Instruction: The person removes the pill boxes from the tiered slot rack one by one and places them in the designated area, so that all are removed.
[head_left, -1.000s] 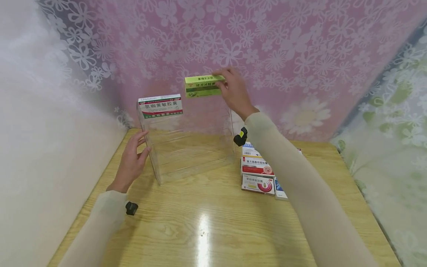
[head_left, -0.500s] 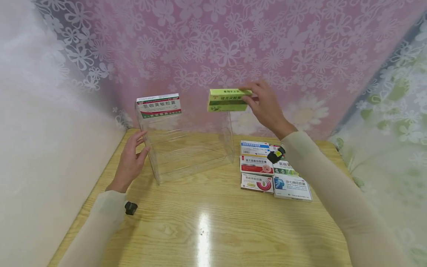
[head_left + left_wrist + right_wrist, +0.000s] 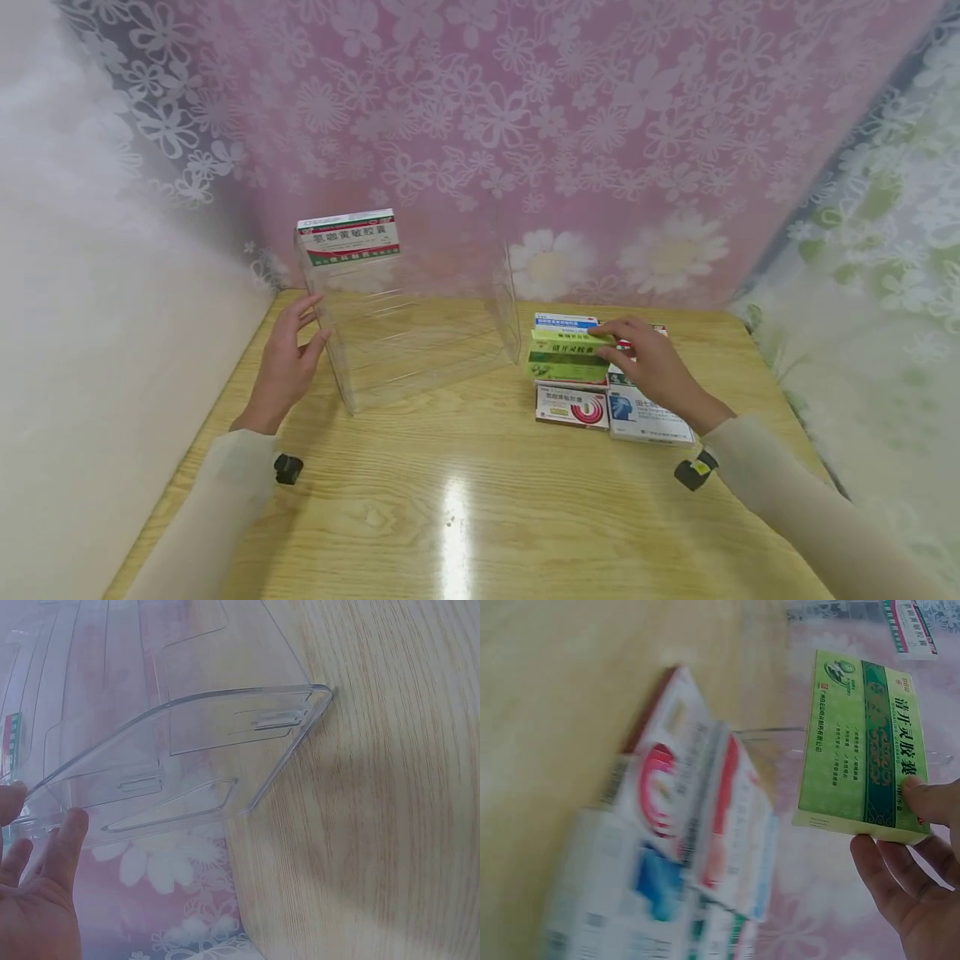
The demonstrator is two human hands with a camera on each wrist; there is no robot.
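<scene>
My right hand (image 3: 660, 371) pinches a green medicine box (image 3: 566, 357) at its right end, thumb on the front and fingers behind. In the head view this box overlaps the medicine boxes on the table; the right wrist view shows it held apart from them. My left hand (image 3: 283, 358) touches the left side panel of a clear plastic tiered rack (image 3: 217, 697) with its fingertips, fingers relaxed. A white, red and green medicine box (image 3: 348, 237) sits in the rack's top tier at the left.
On the wooden table (image 3: 390, 500), right of the rack, lie several flat medicine boxes, among them a white box with pink rings (image 3: 572, 406) and a white and blue box (image 3: 651, 417). A pink flowered cloth (image 3: 480, 108) hangs behind.
My right hand has carried the green box from the rack's upper right down and rightward to the medicine boxes on the table. The left hand stays at the rack's side.
</scene>
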